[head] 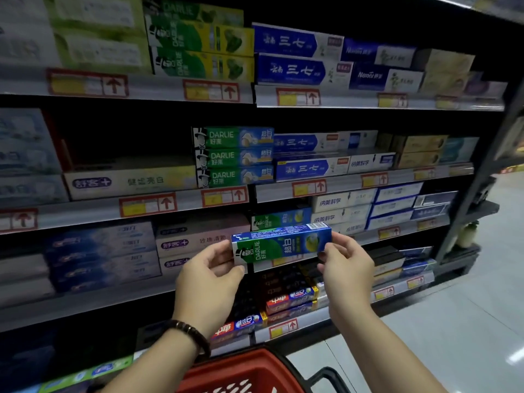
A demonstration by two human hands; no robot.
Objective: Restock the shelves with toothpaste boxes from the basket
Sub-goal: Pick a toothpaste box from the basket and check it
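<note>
While my left hand (209, 276) and right hand (347, 268) each pinch one end, I hold the toothpaste box (280, 243) at frame centre, long axis left-right, roughly parallel to the shelf edge (365, 239), directly below its matching box (280, 218)

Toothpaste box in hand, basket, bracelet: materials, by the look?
Toothpaste box: likely thin card with glossy print; crisp folded edges, sheen on the top face.
Basket: probably moulded plastic, smooth red; slotted wall, uniform colour.
Bracelet: dark round beads with a slight shine; wood or stone, cannot tell.
</note>
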